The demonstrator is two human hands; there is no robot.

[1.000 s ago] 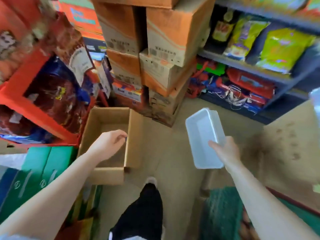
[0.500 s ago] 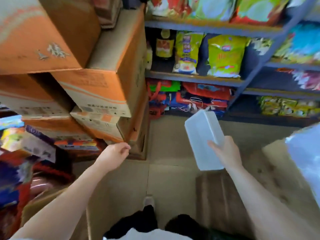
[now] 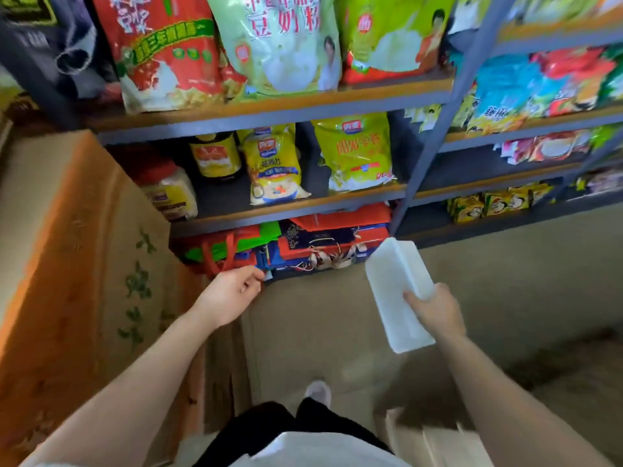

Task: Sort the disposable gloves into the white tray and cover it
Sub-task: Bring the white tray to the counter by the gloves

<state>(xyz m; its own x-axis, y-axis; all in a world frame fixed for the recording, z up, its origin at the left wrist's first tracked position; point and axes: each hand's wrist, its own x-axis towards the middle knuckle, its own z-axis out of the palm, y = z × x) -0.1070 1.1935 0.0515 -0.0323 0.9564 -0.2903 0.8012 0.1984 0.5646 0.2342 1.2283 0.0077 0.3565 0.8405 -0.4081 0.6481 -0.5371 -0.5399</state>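
Note:
My right hand [image 3: 435, 310] grips the white tray [image 3: 392, 291] by its long right side and holds it tilted in the air above the floor, right of centre. My left hand [image 3: 232, 293] hangs in the air at centre left with its fingers loosely curled and nothing in it. No disposable gloves are in view.
A blue metal shelf rack [image 3: 428, 143] with food bags and a bottle fills the back. Folded coloured bags [image 3: 303, 244] lie on its lowest level. A large cardboard box [image 3: 67, 257] stands close at the left. My foot [image 3: 318, 392] is on the beige floor [image 3: 337, 332].
The view has swung right and up, from the cardboard box stack to the shelf rack. Both hands keep their places in view, and the tray stays in my right hand.

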